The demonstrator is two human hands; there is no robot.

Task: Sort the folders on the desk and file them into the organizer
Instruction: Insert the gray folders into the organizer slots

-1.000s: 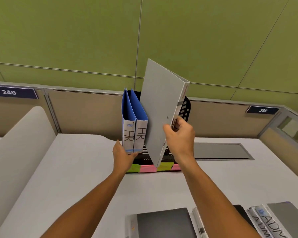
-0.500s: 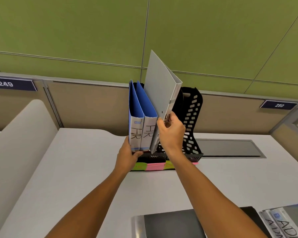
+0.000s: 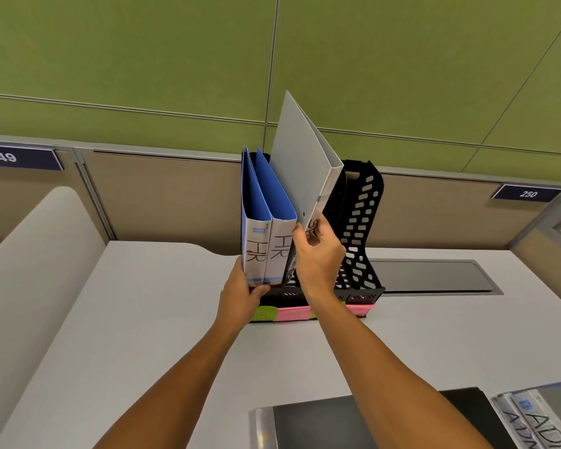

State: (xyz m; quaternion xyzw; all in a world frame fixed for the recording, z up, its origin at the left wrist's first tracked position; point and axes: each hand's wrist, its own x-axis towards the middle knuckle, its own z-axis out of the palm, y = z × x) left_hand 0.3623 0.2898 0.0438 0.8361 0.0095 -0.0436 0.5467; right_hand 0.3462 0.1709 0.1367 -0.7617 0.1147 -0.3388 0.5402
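Observation:
A black perforated organizer (image 3: 361, 222) stands at the back of the white desk (image 3: 143, 319), with green and pink sticky labels (image 3: 292, 313) along its front base. Two blue folders marked HR (image 3: 269, 228) stand in its left slot. My left hand (image 3: 242, 293) grips their lower spines. My right hand (image 3: 318, 254) holds a grey folder (image 3: 300, 163) by its spine, tilted left, with its lower end inside the slot just right of the blue folders.
A dark folder (image 3: 321, 426) and folders marked ADM (image 3: 538, 419) lie on the desk at the near right. A grey cable flap (image 3: 434, 275) sits flush right of the organizer. Beige partitions with signs 249 (image 3: 4, 156) and 250 (image 3: 528, 193) back the desk.
The grey folder has come down and leftward from above the organizer into the slot beside the blue folders. My left hand has stayed on the blue folders.

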